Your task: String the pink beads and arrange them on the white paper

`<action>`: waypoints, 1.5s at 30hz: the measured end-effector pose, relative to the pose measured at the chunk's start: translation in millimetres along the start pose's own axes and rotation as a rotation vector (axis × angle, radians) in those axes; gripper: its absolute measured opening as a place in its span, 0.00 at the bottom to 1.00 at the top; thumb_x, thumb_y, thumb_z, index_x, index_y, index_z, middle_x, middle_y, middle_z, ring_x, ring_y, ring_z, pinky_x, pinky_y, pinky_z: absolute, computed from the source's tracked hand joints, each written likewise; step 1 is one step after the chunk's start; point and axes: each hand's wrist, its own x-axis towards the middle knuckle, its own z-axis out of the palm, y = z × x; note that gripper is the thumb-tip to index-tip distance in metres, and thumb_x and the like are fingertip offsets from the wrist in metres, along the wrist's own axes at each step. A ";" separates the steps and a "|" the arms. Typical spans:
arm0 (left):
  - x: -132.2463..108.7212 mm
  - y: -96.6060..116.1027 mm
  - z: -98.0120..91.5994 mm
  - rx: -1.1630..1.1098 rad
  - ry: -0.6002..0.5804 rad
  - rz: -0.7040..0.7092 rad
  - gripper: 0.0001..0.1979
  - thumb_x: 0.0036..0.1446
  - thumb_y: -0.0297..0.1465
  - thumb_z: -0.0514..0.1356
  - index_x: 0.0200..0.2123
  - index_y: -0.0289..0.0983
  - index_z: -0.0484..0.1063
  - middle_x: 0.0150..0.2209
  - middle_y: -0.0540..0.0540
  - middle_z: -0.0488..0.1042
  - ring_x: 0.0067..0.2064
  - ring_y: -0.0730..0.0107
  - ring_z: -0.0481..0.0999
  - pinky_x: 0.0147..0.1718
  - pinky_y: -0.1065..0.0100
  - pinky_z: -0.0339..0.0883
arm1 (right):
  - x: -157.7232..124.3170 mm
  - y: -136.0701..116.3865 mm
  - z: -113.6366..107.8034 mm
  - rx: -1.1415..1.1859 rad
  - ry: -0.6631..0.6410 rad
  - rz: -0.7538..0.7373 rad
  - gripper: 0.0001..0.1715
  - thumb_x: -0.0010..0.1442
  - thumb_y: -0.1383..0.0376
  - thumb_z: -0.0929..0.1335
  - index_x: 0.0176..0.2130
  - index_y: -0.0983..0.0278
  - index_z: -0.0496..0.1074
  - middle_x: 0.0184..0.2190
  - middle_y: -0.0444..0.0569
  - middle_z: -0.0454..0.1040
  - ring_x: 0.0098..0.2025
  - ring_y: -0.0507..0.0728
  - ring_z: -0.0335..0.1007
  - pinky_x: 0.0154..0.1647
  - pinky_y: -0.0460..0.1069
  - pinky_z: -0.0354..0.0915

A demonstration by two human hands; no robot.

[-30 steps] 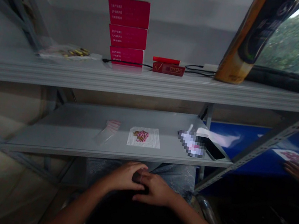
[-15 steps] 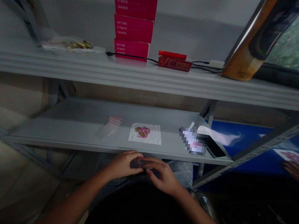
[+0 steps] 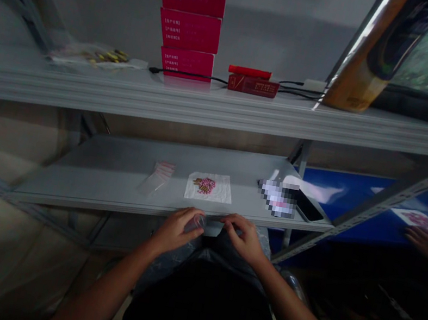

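My left hand [image 3: 177, 231] is curled round a small clear plastic bag [image 3: 195, 223], just in front of the lower shelf's edge. To its right, my right hand [image 3: 244, 238] is apart from the bag, thumb and forefinger brought close together at the shelf edge. Whatever may lie between those fingertips is too small to make out. A pile of small pink and brownish-gold pieces [image 3: 206, 185] rests on a white paper sheet [image 3: 219, 197] beyond both hands. Several flat clear zip bags with red top strips [image 3: 162, 173] lie left of the sheet.
A phone [image 3: 308, 208] lies beside a blurred-out patch on the lower shelf [image 3: 105, 168]. Above, the upper shelf [image 3: 190, 109] carries stacked red boxes [image 3: 191, 32], a red pen [image 3: 250, 72], cables and a yellow bag [image 3: 355, 85]. Another person's hand [image 3: 427, 241] is at the blue surface right.
My right hand has moved right, away from the plastic bag, leaving a gap between the hands. My left hand keeps the bag. The view has tilted slightly.
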 end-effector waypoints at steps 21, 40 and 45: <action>63.7 -43.8 -29.7 0.342 0.466 -0.088 0.18 0.60 0.41 0.68 0.51 0.42 0.73 0.48 0.43 0.78 0.50 0.56 0.78 0.52 0.57 0.71 | 128.5 14.5 21.0 -0.271 -0.186 0.053 0.11 0.66 0.67 0.68 0.44 0.66 0.81 0.41 0.54 0.83 0.39 0.57 0.76 0.43 0.49 0.66; 60.4 -48.3 -20.8 0.497 0.351 -0.087 0.22 0.60 0.44 0.69 0.53 0.41 0.72 0.50 0.40 0.78 0.54 0.51 0.75 0.56 0.54 0.67 | 155.6 24.7 45.0 -0.453 -0.203 0.106 0.10 0.65 0.65 0.69 0.39 0.64 0.82 0.37 0.53 0.82 0.36 0.56 0.74 0.38 0.48 0.63; 59.9 -45.1 -20.7 0.488 0.388 -0.076 0.22 0.60 0.43 0.69 0.53 0.40 0.72 0.49 0.40 0.79 0.53 0.52 0.77 0.54 0.55 0.69 | 155.7 33.6 35.8 -0.133 0.008 0.184 0.10 0.61 0.65 0.67 0.36 0.64 0.79 0.29 0.48 0.80 0.30 0.55 0.72 0.33 0.47 0.63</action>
